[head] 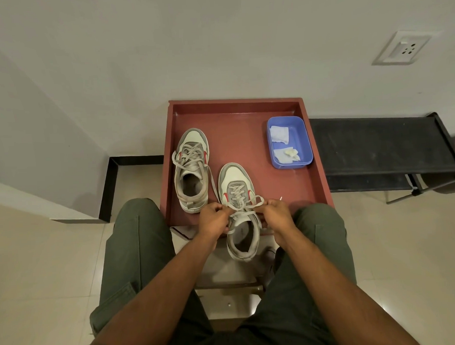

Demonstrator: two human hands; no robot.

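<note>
Two grey and white sneakers with red side marks sit on a red-brown tray. The near sneaker overhangs the tray's front edge, toe pointing away from me. My left hand pinches one end of its grey lace at the left of the tongue. On the right side, my right hand pinches the other end, with a loop standing between the two hands. The far sneaker lies to the left, its laces loose and one end trailing over the tray.
A blue plastic tub holding crumpled white tissues stands at the tray's right. A black bench extends right of the tray. A white wall with a socket is behind. My knees in green trousers flank the tray's front.
</note>
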